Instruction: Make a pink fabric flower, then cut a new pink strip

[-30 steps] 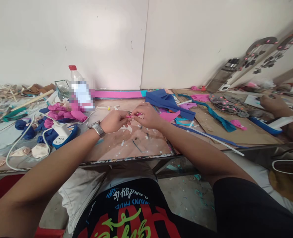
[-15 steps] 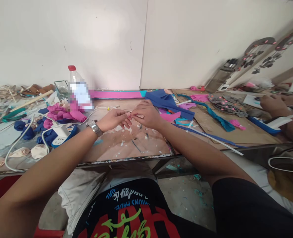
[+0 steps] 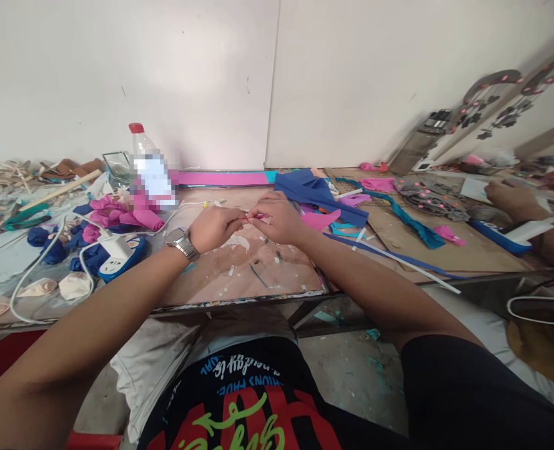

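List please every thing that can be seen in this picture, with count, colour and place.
pink strip: one, pink, pinched between both hands over the table middle
table: one, brownish, stained top, across the view
bottle: one, clear with red cap, back left
pink pieces: a heap, pink, left of the hands
blue pieces: several, dark blue, far left
power strip: one, white and blue, left, with white cable
cream flowers: three, cream, left front edge
blue sheet: one, dark blue, right of the hands
pink band: one, pink, along the back wall
another person's hand: one, far right
watch: one, silver, left wrist
left hand: one, on the strip
right hand: one, on the strip
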Tool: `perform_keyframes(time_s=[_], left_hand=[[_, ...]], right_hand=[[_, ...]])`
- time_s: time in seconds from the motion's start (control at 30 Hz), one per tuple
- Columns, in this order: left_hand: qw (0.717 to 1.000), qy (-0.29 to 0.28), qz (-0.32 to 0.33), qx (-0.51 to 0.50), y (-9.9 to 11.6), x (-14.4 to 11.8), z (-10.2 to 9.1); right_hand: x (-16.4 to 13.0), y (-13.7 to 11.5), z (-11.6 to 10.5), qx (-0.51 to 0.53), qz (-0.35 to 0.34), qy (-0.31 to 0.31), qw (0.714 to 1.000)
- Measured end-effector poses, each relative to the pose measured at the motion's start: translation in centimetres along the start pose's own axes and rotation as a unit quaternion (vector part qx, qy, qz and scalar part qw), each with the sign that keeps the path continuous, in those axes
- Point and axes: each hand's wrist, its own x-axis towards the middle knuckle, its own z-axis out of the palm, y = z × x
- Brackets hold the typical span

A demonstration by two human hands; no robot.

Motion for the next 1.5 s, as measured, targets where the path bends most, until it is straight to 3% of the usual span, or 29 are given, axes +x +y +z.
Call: perform_keyframes(time_s=[0.33, 0.67, 0.83, 0.9, 1.0, 1.07, 1.13, 1.5], left_hand=[[0.999, -0.021, 0.023, 0.027, -0.1, -0.1, 0.4], [0.999, -0.032, 0.018, 0.006, -0.2, 0.0, 0.2], [0.995, -0.012, -0.008, -0.094, 0.2, -0.1, 0.2], [0.975, -0.02, -0.043, -0.218, 0.3, -0.1, 0.4], [0.899, -0.066, -0.109, -0.418, 0.4, 0.1, 0.9], [0.857, -0.09, -0.145, -0.486, 0.3, 0.2, 1.1], [0.841, -0.098, -0.164, -0.506, 0.3, 0.2, 1.2], [0.884, -0.082, -0.154, -0.434, 0.1, 0.4, 0.9]], right_hand=[[0.1, 0.1, 0.2, 0.009, 0.021, -0.034, 0.999], [0.1, 0.5, 0.4, 0.013, -0.005, -0.054, 0.998], [0.1, 0.1, 0.3, 0.018, -0.003, -0.048, 0.999], [0.1, -0.2, 0.1, 0.013, -0.006, -0.041, 0.999], [0.2, -0.5, -0.2, -0.003, -0.022, -0.034, 0.999], [0.2, -0.6, -0.3, -0.014, -0.035, -0.036, 0.999], [0.1, -0.5, -0.3, -0.027, -0.046, -0.039, 0.998], [0.1, -0.2, -0.2, -0.068, -0.038, -0.021, 0.997]])
